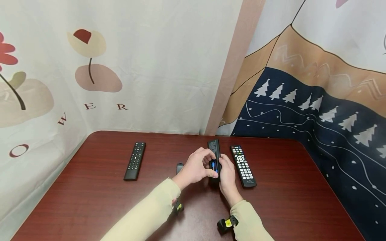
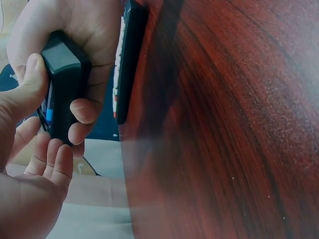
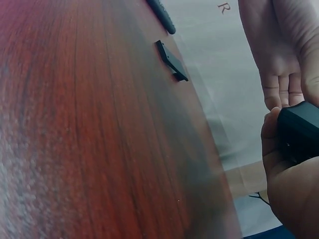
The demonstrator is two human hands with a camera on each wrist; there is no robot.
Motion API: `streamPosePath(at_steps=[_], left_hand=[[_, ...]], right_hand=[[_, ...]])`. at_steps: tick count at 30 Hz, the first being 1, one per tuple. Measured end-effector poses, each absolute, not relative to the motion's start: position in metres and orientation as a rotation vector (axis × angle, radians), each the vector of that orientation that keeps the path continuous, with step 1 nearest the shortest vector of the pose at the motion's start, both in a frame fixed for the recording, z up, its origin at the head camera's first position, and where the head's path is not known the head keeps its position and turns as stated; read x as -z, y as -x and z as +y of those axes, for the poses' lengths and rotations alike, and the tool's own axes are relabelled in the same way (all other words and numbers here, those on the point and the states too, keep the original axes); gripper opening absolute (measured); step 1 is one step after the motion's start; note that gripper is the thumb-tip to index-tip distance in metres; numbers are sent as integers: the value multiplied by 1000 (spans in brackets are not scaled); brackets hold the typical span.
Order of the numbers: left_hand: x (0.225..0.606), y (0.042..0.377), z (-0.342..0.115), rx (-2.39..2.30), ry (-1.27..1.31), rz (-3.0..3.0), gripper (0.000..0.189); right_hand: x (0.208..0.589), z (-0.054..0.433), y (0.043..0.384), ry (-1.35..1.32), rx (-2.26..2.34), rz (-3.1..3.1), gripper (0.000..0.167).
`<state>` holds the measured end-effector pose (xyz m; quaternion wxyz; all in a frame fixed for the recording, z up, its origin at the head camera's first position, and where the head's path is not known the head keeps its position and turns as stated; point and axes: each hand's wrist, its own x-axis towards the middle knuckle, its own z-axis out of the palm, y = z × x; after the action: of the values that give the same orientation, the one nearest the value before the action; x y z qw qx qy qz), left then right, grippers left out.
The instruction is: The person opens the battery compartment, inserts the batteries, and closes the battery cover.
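Observation:
A black remote control [image 1: 214, 147] is held up over the table, its back toward the head camera and its battery compartment uncovered. Blue batteries [image 1: 214, 166] show inside. My right hand [image 1: 228, 175] grips the remote from the right side, fingers wrapped round its body in the left wrist view. My left hand [image 1: 197, 167] reaches in from the left, thumb at the near end of a battery and curled fingers at its far end. A small black battery cover [image 3: 171, 62] lies on the table in the right wrist view; in the head view, the left hand partly hides it.
A black remote with white buttons [image 1: 243, 166] lies just right of the right hand. Another black remote [image 1: 135, 161] lies farther left. The red-brown wooden table [image 1: 90, 194] meets printed curtains [image 1: 166, 67] at its back edge.

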<state>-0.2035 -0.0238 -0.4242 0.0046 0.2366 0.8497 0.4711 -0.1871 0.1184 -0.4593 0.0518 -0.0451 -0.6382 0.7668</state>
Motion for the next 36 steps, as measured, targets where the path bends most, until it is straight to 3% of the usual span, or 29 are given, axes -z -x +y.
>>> streamPosePath(at_steps=[36], left_hand=[[429, 204, -40, -1309, -723, 2760, 34]], right_hand=[[465, 118, 186, 102, -2323, -2050, 36]])
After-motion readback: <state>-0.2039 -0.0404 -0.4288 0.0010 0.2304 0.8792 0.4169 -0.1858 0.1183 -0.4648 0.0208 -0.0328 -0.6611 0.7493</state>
